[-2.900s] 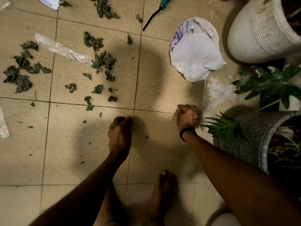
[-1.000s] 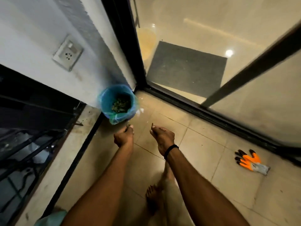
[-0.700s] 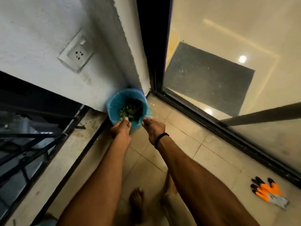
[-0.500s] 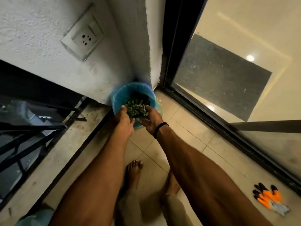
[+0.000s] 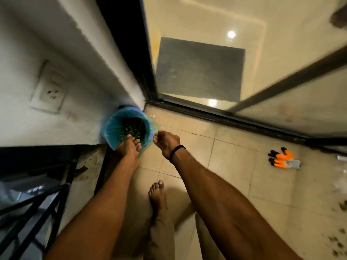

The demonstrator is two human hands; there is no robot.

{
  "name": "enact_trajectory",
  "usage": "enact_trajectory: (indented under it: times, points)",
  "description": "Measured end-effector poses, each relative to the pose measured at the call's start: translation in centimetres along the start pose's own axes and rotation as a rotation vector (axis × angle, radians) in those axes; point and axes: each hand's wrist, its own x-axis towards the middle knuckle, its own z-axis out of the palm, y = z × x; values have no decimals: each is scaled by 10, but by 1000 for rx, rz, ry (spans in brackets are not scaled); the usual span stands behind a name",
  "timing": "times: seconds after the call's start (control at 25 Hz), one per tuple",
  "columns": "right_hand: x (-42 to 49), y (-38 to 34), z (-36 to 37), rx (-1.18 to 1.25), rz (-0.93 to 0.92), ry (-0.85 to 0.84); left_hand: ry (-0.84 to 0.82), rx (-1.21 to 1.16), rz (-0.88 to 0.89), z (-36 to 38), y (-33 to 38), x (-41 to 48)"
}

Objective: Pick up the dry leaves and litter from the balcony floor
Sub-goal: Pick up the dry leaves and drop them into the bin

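A person's left hand (image 5: 129,148) hangs, fingers relaxed, over the blue-lined bin (image 5: 112,126) of dry leaves (image 5: 133,128) at centre frame. The right hand (image 5: 166,144), apart beside the rim, has bunched fingers; whether it holds anything is unclear.

The round blue plastic-lined bin (image 5: 112,132) holds dry green leaves (image 5: 132,128); the orange-black work glove (image 5: 281,160) lies well to its right.

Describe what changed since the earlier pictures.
Both hands carried dry leaves to the blue-lined round bin and dropped them in; the right hand then drew back rightward, while the left hand stays over the rim. Bin and orange-black glove stayed put.
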Motion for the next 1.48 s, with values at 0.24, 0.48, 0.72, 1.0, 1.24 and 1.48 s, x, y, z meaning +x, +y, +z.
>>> enact_trajectory:
  times: [0.24, 0.48, 0.72, 1.0, 1.24, 1.48]
  points:
    - [-45, -37, -143, 264, -101, 116, -191, 506, 179, 71, -74, -90]
    - [-85, -37, -396, 566, -171, 292, -370, 787, 297, 144, -236, -219]
    - [-140, 20, -645, 768, -159, 488, -537, 1084, 385, 176, -449, -349]
    - [-184, 94, -891, 1015, -123, 821, -984, 1564, 685, 209, -681, -477]
    - [-129, 167, -1007, 1027, 61, 1000, -1271, 1975, 878, 235, -827, -475]
    - [-42, 207, -1114, 867, 131, 1192, -1448, 2113, 1124, 271, -981, -401]
